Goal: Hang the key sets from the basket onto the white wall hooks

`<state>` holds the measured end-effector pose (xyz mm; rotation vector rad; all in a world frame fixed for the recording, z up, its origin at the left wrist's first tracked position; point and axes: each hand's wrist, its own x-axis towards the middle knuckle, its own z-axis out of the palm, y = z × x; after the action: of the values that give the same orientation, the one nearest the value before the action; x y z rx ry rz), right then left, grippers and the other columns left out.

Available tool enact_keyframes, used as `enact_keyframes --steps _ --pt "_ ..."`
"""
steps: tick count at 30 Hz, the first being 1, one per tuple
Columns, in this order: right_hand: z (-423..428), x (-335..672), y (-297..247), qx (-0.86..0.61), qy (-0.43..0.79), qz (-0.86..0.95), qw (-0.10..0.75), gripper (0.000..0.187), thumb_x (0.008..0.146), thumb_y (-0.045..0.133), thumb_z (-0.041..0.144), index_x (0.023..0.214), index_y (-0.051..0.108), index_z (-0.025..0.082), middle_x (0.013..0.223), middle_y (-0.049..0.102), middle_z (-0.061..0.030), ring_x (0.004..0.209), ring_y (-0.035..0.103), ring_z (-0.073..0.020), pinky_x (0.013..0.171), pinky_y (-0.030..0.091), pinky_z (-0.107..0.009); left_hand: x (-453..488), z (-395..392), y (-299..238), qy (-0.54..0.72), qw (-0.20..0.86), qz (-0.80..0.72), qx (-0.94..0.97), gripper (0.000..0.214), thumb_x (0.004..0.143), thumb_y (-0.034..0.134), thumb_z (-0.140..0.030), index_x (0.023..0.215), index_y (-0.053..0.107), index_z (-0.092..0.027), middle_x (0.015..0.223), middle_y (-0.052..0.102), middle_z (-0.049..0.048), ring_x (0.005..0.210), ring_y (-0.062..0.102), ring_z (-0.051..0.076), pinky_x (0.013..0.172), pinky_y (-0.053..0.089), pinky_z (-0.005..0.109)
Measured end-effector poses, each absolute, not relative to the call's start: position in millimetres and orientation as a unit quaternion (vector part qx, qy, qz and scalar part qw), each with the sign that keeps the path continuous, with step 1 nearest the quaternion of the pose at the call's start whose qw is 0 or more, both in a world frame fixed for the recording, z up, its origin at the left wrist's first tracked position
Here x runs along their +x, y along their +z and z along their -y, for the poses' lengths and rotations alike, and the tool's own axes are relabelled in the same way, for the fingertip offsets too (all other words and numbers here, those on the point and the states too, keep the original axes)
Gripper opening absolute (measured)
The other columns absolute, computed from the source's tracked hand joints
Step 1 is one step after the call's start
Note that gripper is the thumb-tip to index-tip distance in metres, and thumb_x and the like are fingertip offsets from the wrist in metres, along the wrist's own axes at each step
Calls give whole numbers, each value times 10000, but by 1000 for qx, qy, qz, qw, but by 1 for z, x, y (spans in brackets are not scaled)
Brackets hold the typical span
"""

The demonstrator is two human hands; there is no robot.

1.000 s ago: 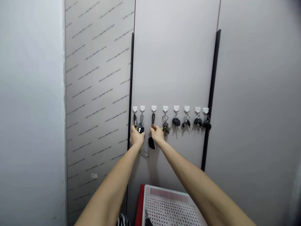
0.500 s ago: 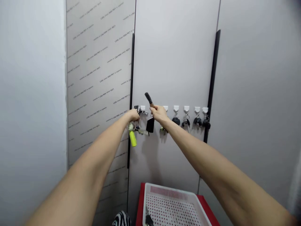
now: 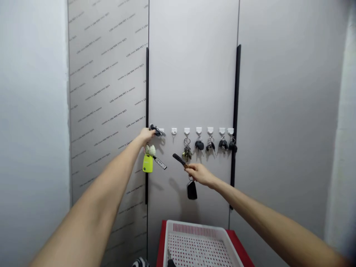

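Hooks [image 3: 198,131]: one row across the middle panel [image 3: 191,74], between handles [image 3: 237,92]. Key bunches [image 3: 199,145]: on the five rightmost hooks. Key fob [image 3: 191,190]: below the row, under right hand [image 3: 202,175]. Basket [image 3: 194,229]: lower, before the panel. Left hand [image 3: 147,135]: at row's left end.

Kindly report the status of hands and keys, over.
Left hand gripping keys, yellow fob dangling below. Right hand holding strap, black fob hanging. Nothing visibly blocking either hand.

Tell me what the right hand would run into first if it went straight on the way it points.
The right hand, with the black strap leading, would most likely meet the pale door panel below the row of hooks; the gap's depth is unclear.
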<state>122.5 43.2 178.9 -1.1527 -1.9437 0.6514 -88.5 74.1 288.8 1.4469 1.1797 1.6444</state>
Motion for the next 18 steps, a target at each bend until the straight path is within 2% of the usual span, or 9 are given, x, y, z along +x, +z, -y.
enact_keyframes --steps 4,9,14,18 --pt "-37 138 162 -462 276 762 360 131 639 400 258 609 457 143 464 409 40 360 361 -40 359 266 -161 -95 -66 297 669 393 -362 517 193 690 393 -192 510 346 -141 338 195 -97 265 149 -4 306 112 130" --pt "-32 148 148 -460 306 755 353 127 641 395 259 618 443 144 458 384 46 367 349 -38 356 254 -157 -124 -57 280 527 518 -395 546 222 703 383 -184 496 316 -141 343 195 -97 268 173 -2 310 123 126" --pt "-33 153 130 -485 316 750 322 148 650 385 268 636 441 132 475 398 40 364 338 -30 362 259 -154 -146 -54 248 439 503 -462 584 295 591 535 -244 497 271 -153 361 210 -106 287 180 -4 329 122 132" --pt "-35 156 113 -497 327 750 290 147 660 374 257 663 441 126 472 389 41 369 341 -29 367 267 -149 -145 -57 237 422 504 -461 596 324 568 559 -241 491 256 -155 360 208 -105 290 166 -10 332 87 131"
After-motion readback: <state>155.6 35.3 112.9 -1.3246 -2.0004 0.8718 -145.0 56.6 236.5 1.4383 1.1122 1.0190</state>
